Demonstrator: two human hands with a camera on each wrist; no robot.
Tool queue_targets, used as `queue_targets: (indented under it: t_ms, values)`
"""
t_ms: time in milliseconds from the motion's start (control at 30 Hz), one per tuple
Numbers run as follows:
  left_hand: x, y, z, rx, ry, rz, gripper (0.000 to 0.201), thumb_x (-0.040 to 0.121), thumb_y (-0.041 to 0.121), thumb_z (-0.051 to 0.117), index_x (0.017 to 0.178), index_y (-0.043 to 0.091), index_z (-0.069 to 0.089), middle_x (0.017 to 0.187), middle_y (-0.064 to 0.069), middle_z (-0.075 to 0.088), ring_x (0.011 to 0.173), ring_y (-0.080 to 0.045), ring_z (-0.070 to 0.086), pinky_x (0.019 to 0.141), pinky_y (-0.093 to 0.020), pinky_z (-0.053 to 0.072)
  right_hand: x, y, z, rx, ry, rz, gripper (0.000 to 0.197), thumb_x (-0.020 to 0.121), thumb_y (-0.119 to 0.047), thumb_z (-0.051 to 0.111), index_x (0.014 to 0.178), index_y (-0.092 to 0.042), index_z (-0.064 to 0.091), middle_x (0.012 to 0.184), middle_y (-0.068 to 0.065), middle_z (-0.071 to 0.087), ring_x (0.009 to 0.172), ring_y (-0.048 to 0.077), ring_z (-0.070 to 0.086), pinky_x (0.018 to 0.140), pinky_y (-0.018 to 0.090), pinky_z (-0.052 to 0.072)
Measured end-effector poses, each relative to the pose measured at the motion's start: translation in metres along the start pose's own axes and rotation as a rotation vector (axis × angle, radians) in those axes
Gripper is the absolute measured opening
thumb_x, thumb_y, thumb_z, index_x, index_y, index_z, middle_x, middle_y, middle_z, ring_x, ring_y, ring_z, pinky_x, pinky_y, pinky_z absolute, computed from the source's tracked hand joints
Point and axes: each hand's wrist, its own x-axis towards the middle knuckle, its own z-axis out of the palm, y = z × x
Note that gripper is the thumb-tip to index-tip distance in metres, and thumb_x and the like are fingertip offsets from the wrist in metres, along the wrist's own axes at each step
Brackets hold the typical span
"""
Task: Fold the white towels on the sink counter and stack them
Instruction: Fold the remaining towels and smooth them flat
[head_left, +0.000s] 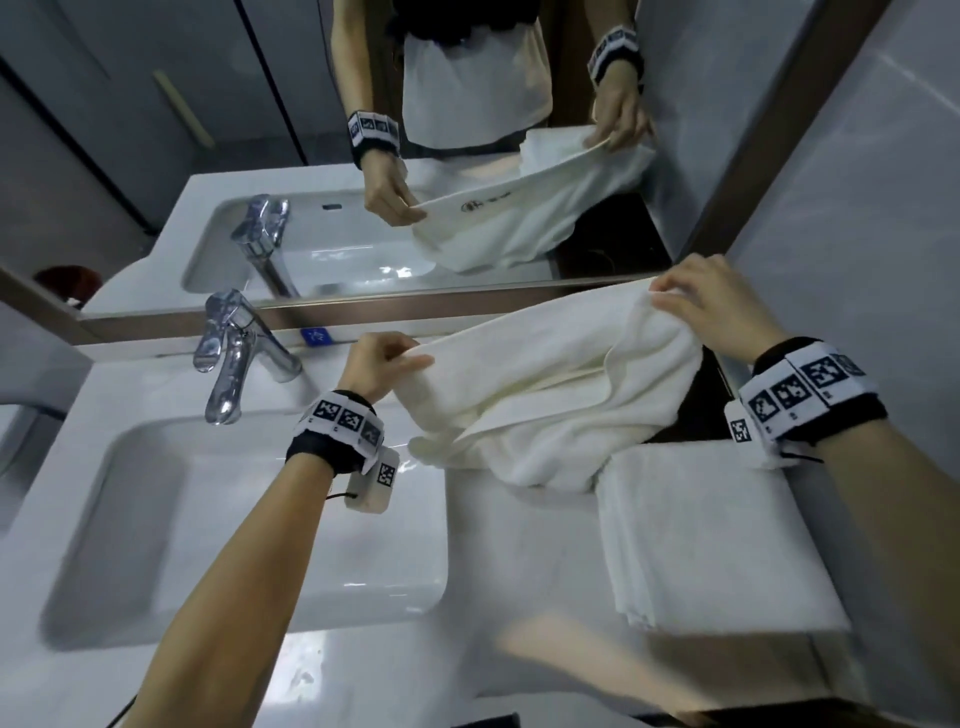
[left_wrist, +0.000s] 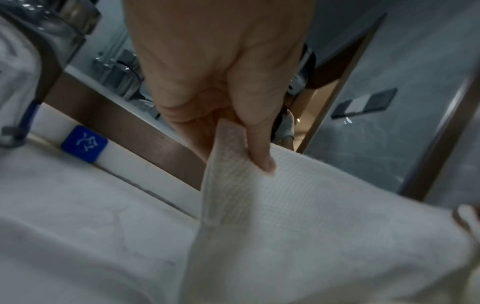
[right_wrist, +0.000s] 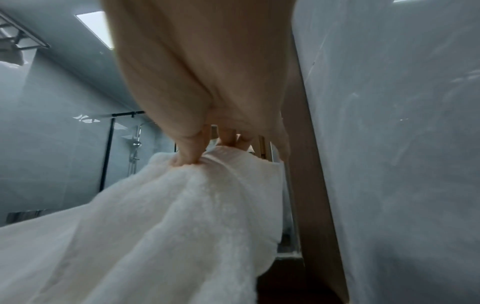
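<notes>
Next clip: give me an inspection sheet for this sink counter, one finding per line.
Surface: white sink counter, basin on its left side.
Job's things: loose towel lifted, lower part draped on counter; folded towel lying flat at right.
Clutter: nothing seen.
Grips: left hand pinches a towel corner; right hand grips the opposite end.
Cables: thin black cord at left wristband.
Surroundings: chrome faucet, mirror, blue sticker, grey wall at right.

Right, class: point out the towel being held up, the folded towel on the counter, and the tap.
held towel (head_left: 545, 384), head view, the middle of its hanging cloth.
folded towel (head_left: 711, 530), head view, the flat top face.
tap (head_left: 228, 364), head view, the chrome spout over the basin.
</notes>
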Motion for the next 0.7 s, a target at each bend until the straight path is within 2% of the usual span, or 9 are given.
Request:
queue_targets:
  t_ms: [100, 167, 267, 333, 367, 433, 500, 600, 700]
  values:
    - [-0.005, 0.005, -0.004, -0.200, 0.130, -0.039, 0.013, 0.072, 0.014, 0.079, 0.072, 0.015, 0.067, 0.069, 0.000, 0.064, 0.063, -0.013, 0.057, 0.059, -0.020, 0.046, -0.001, -0.010, 0.007, -0.019, 0.054, 0.028, 0.022, 0.091, -0.022, 0.059, 0.104, -0.007, 0.070, 0.118, 0.015, 0.054, 0.116, 0.036, 0.041, 0.105, 0.048, 0.030]
    - [-0.010, 0.015, 0.001, -0.303, 0.158, -0.044, 0.011, 0.073, 0.012, 0.078, 0.071, 0.017, 0.068, 0.070, 0.000, 0.066, 0.061, -0.009, 0.059, 0.061, -0.022, 0.047, -0.002, -0.027, 0.011, 0.043, 0.082, -0.079, 0.018, 0.088, -0.019, 0.064, 0.097, -0.005, 0.071, 0.123, 0.014, 0.053, 0.120, 0.035, 0.039, 0.107, 0.045, 0.029]
    - [-0.015, 0.040, 0.015, -0.432, 0.101, -0.035, 0.010, 0.075, 0.010, 0.076, 0.078, 0.017, 0.070, 0.072, 0.004, 0.069, 0.061, -0.005, 0.062, 0.065, -0.023, 0.051, 0.000, -0.062, 0.023, 0.132, -0.038, -0.335, 0.015, 0.086, -0.016, 0.066, 0.091, -0.003, 0.072, 0.128, 0.015, 0.053, 0.127, 0.034, 0.037, 0.111, 0.040, 0.025]
    - [-0.017, 0.059, 0.025, -0.478, 0.013, -0.011, 0.017, 0.076, 0.006, 0.074, 0.090, 0.015, 0.071, 0.069, 0.008, 0.068, 0.065, -0.010, 0.059, 0.070, -0.025, 0.052, 0.005, -0.086, 0.034, 0.183, -0.129, -0.427, 0.015, 0.087, -0.018, 0.065, 0.092, -0.005, 0.071, 0.133, 0.012, 0.051, 0.131, 0.029, 0.034, 0.113, 0.037, 0.022]
    - [-0.018, 0.066, 0.029, -0.502, -0.021, -0.005, 0.022, 0.077, 0.004, 0.073, 0.096, 0.014, 0.069, 0.071, 0.006, 0.067, 0.068, -0.012, 0.058, 0.071, -0.025, 0.051, 0.007, -0.097, 0.039, 0.220, -0.150, -0.447, 0.015, 0.087, -0.019, 0.064, 0.093, -0.007, 0.071, 0.132, 0.010, 0.052, 0.130, 0.027, 0.036, 0.112, 0.034, 0.022]
    - [-0.021, 0.076, 0.035, -0.578, -0.037, -0.014, 0.027, 0.078, -0.001, 0.070, 0.102, 0.010, 0.063, 0.082, -0.003, 0.065, 0.073, -0.016, 0.060, 0.069, -0.022, 0.053, 0.013, -0.111, 0.047, 0.318, -0.163, -0.446, 0.015, 0.088, -0.019, 0.063, 0.093, -0.007, 0.070, 0.121, 0.008, 0.060, 0.120, 0.024, 0.047, 0.106, 0.031, 0.028]
    - [-0.025, 0.080, 0.038, -0.658, 0.004, -0.046, 0.024, 0.080, -0.003, 0.066, 0.099, 0.010, 0.056, 0.080, -0.002, 0.059, 0.068, -0.013, 0.059, 0.061, -0.019, 0.050, 0.017, -0.118, 0.052, 0.406, -0.172, -0.390, 0.014, 0.088, -0.020, 0.064, 0.093, -0.007, 0.068, 0.112, 0.009, 0.064, 0.110, 0.023, 0.055, 0.101, 0.032, 0.036]
    - [-0.029, 0.081, 0.041, -0.779, 0.039, -0.093, 0.017, 0.086, 0.005, 0.064, 0.099, 0.008, 0.054, 0.079, -0.005, 0.059, 0.063, -0.012, 0.060, 0.059, -0.021, 0.051, 0.020, -0.120, 0.063, 0.507, -0.190, -0.285, 0.017, 0.086, -0.023, 0.067, 0.090, -0.006, 0.065, 0.111, 0.008, 0.065, 0.107, 0.019, 0.059, 0.097, 0.028, 0.040]
    - [-0.033, 0.082, 0.044, -0.874, 0.050, -0.102, 0.003, 0.092, 0.011, 0.056, 0.096, 0.011, 0.057, 0.079, -0.008, 0.061, 0.060, -0.011, 0.061, 0.060, -0.019, 0.053, 0.021, -0.120, 0.071, 0.578, -0.226, -0.166, 0.022, 0.086, -0.030, 0.066, 0.093, -0.009, 0.066, 0.102, 0.000, 0.069, 0.101, 0.013, 0.062, 0.092, 0.026, 0.043]
